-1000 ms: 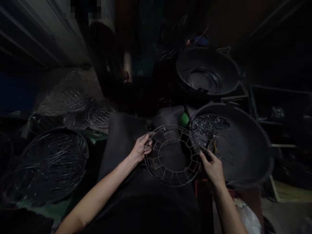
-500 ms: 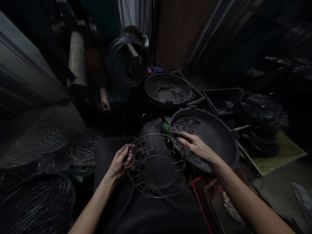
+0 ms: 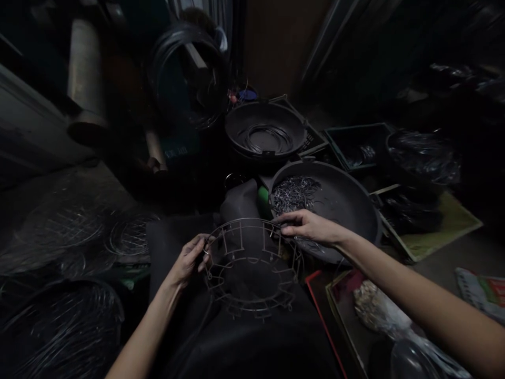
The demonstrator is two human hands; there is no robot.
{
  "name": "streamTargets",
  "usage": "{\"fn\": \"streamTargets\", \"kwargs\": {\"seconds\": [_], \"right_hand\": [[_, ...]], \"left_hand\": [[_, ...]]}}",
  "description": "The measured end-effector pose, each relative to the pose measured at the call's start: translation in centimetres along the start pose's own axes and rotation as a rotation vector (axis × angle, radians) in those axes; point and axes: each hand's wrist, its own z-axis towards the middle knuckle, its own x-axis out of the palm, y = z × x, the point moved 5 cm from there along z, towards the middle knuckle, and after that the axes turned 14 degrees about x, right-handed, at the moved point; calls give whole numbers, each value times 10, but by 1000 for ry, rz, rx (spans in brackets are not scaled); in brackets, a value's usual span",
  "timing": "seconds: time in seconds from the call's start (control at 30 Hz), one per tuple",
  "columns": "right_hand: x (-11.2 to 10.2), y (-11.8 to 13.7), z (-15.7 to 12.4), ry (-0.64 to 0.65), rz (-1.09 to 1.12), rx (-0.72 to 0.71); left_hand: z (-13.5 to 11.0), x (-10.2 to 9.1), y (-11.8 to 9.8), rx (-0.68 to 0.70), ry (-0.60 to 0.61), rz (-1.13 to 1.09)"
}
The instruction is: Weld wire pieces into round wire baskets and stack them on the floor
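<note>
A dark tub (image 3: 119, 310) of thin wires sits at 8 o'clock. Nearer center, the left hand (image 3: 192, 259) has its grip clamped on a round wire frame (image 3: 252, 259) at the frame's 10 o'clock; the frame is held at 6 o'clock over dark cloth (image 3: 241, 201). A pan (image 3: 284, 116) of coiled wire stands at 12 o'clock. The right hand (image 3: 307, 226) meets the rim at 1 o'clock, its grip too dim to judge. A wide pan (image 3: 347, 205) with metal clippings (image 3: 294, 193) lies at 3 o'clock.

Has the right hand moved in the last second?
Yes: judged against the nearer pan, the right hand moved forward, toward the wire clippings in it.
</note>
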Motion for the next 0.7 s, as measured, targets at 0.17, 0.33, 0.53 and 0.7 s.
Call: {"fn": "streamTargets", "kwargs": {"seconds": [0.17,0.33,0.53,0.7], "right_hand": [[-4,-4,-1,-376,-113,-74],[-25,14,1,-564,-196,-164],[-24,-2,42,-408,-363,-142],[-10,-28,62,-441,-368,-160]], "left_hand": [[8,12,-5,-32,-39,-94],[25,30,-21,-47,-9,-200],[26,16,13,-53,-110,-235],[19,0,37,-78,-219,-234]]}}
